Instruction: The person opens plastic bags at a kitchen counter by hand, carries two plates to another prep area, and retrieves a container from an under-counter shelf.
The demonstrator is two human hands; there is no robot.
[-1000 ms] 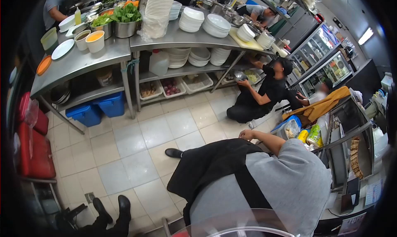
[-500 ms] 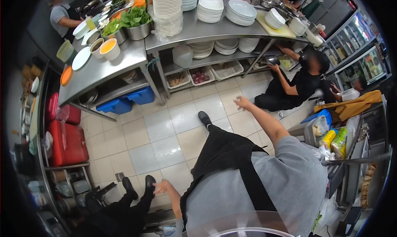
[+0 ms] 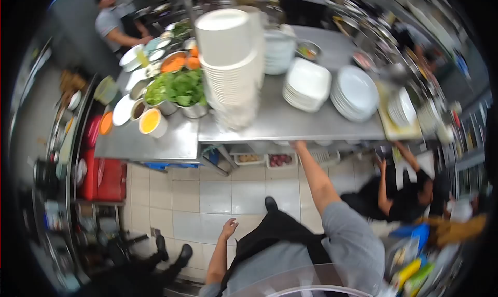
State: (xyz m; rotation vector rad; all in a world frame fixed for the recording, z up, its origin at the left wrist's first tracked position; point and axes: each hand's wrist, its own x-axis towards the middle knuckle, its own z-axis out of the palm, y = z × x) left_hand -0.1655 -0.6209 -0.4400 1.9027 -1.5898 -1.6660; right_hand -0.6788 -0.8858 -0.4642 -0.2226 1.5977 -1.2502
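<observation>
My right hand [image 3: 298,145] reaches forward to the front edge of the steel counter [image 3: 249,134]. Its fingers disappear under that edge, near the lower shelf, so what they touch is hidden. Above it on the counter stand a stack of square white dishes [image 3: 309,81] and a stack of round plates [image 3: 357,92]. Over the tiled floor, my left hand [image 3: 229,227] hangs with fingers loosely apart, holding nothing. Below the counter, a crate of purple-red onions [image 3: 280,161] sits just left of my right forearm.
A tall stack of white containers [image 3: 228,63] rises from the counter beside leafy greens [image 3: 187,87] and a tub of orange liquid [image 3: 152,122]. A person in black [image 3: 399,193] crouches at the right. Another person's shoes [image 3: 182,255] show at lower left. Red bins [image 3: 110,178] stand left.
I have come closer to the counter, which fills more of the view. My right hand has gone from above the floor to the counter's edge; my left hand has swung forward.
</observation>
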